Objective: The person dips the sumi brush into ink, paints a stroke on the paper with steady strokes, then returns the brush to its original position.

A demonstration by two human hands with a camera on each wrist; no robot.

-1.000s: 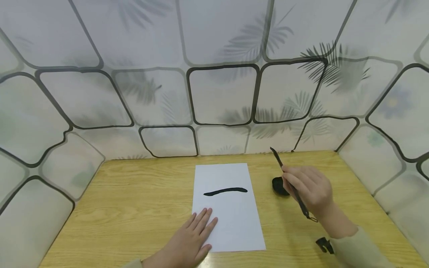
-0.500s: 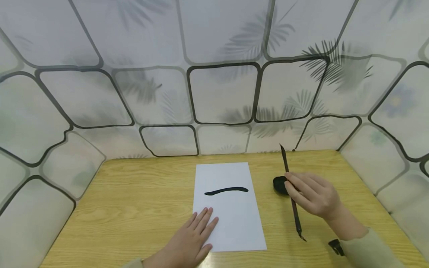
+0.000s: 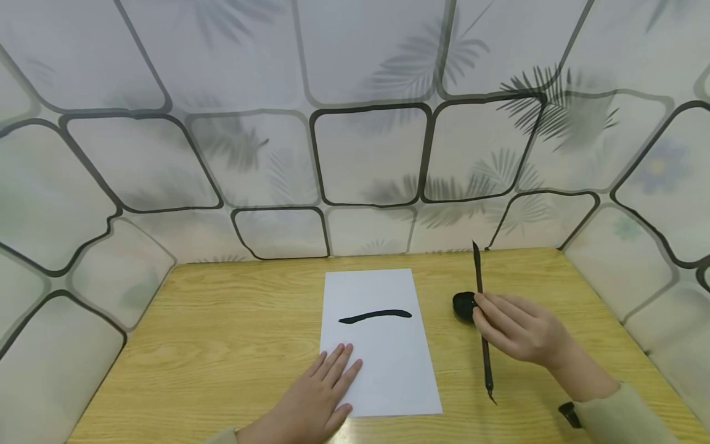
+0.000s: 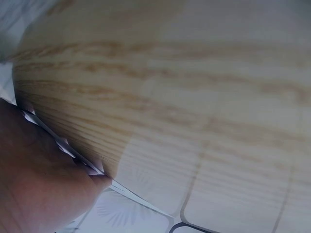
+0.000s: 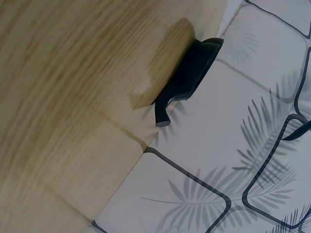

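My left hand point(image 3: 316, 391) lies on the lower left part of a white sheet of paper point(image 3: 388, 370), its fingers extended. In the left wrist view the same hand point(image 4: 43, 174) shows in part, beside the paper's edge. One thick black stroke point(image 3: 375, 315) runs across the sheet. To the right, my right hand point(image 3: 521, 330) pinches a dark writing brush point(image 3: 486, 364). Its pointed tip faces the back wall, and a small loop hangs from its near end. Partly hidden behind the fingers is a small black ink dish point(image 3: 463, 306). The right wrist view shows this dish point(image 5: 192, 73) with a short handle.
The wooden table point(image 3: 233, 333) carries the paper and dish. Patterned wall covering point(image 3: 366, 160) rises at the back and both sides. A small black piece point(image 3: 569, 414) sits against the right sleeve. In the right wrist view a dark brush tip point(image 5: 299, 132) enters at the right edge.
My right hand has moved to the right and slightly nearer, and the brush has turned from a slant to nearly straight away from me. The left hand and paper have stayed in place.
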